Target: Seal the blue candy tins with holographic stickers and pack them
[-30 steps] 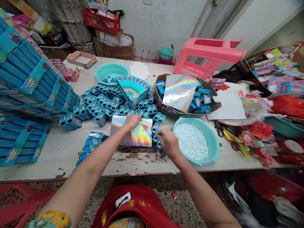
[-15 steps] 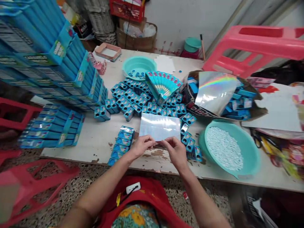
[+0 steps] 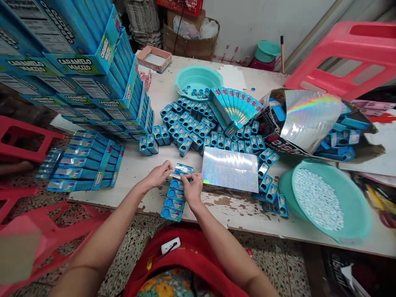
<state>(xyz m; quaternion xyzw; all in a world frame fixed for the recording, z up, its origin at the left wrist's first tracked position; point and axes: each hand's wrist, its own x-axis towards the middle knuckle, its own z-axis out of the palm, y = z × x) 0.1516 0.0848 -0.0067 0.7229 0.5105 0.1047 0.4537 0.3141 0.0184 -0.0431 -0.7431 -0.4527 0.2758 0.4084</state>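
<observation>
A thin shiny strip with a rainbow sheen (image 3: 175, 176) is stretched between my hands. My left hand (image 3: 159, 174) pinches its left end, while the fingers of my right hand (image 3: 193, 187) grip the other end. Directly beneath is a row of blue candy boxes (image 3: 173, 203), lying flat with round marks on their faces; the strip hovers at or touches the upper boxes, I cannot tell which. Just right of my right hand lies a silvery holographic sheet (image 3: 230, 170), partly over small blue boxes (image 3: 221, 140) standing with round holes upward.
A teal basin (image 3: 198, 70) with small blue discs stands behind; another teal basin (image 3: 286, 185) full of small white pieces is at right. Tall stacked blue display boxes (image 3: 77, 66) rise at left. A carton (image 3: 297, 144) of blue boxes stands near a pink stool (image 3: 340, 53).
Both hands have moved left from the holographic sheet's lower edge to above the row of candy boxes, now holding the strip. The sheet stays on the table. The camera view has shifted.
</observation>
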